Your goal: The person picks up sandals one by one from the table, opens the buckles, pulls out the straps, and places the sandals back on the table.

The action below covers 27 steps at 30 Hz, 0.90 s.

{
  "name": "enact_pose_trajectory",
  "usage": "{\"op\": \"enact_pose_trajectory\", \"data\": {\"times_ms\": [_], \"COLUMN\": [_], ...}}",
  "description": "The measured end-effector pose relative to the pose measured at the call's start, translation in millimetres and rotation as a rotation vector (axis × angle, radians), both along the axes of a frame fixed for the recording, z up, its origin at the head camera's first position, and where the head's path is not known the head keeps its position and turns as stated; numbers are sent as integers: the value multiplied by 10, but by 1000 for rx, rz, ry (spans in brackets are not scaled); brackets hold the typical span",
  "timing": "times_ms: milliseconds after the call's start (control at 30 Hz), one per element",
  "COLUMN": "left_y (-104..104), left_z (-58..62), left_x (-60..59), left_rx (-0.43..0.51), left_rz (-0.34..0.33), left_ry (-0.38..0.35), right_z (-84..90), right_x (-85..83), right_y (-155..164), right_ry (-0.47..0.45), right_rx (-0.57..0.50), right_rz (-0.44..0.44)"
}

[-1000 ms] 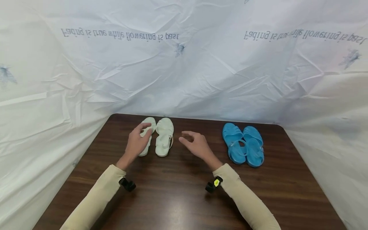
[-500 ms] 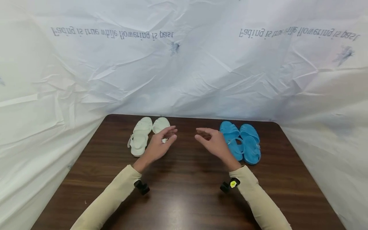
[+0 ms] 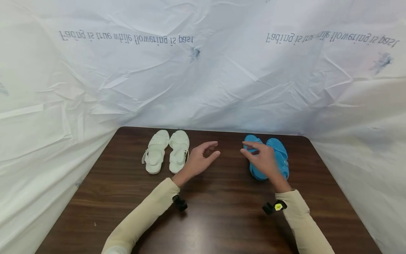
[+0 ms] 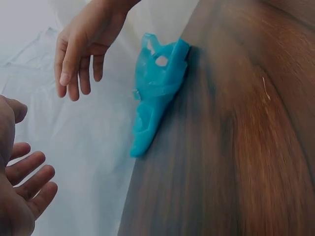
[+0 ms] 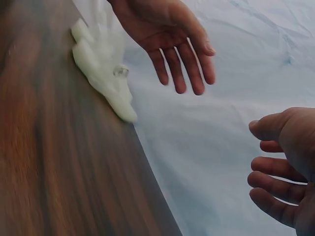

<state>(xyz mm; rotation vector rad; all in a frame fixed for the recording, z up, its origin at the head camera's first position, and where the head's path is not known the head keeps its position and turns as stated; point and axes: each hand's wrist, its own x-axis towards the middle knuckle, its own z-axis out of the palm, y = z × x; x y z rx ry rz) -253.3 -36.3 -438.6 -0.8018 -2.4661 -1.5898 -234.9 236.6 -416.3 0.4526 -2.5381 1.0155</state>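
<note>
I had swung both relaxed, spread hands rightward: right hand over the blue sandals, left hand clear of the white sandals.

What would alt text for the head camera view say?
Two hands hover open above a dark wooden table: the left hand beside a pair of white sandals, the right hand over a pair of blue sandals. Crinkled white sheeting forms the backdrop.
</note>
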Motion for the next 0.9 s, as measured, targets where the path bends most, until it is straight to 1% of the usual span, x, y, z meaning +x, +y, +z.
{"op": "enact_pose_trajectory", "data": {"times_ms": [67,133,300,433,533,633,800,900], "left_y": [99,200,448,639,774,901,1093,1197], "left_z": [-22,-45,-112,-177,-237,-291,-350,-379], "left_x": [-10,-26,-81,-115,-134,-154,-167,-168], "left_rx": [-8,-25,-13,-6,-4,7,24,11], "left_rz": [-8,-5,-33,-59,-69,-65,-57,-63], "left_ry": [-12,-19,-24,-37,-54,-105,-231,-256], "right_z": [11,35,73,17,-40,-87,-125,-138], "right_x": [11,23,36,-10,-41,-69,-125,-160], "right_y": [106,211,460,645,748,807,826,814], "right_ry": [-8,-38,-121,-165,-224,-282,-337,-356], "right_rx": [25,67,172,223,237,248,284,315], "right_rz": [-16,-34,-87,-118,-135,-141,-127,-118]}}
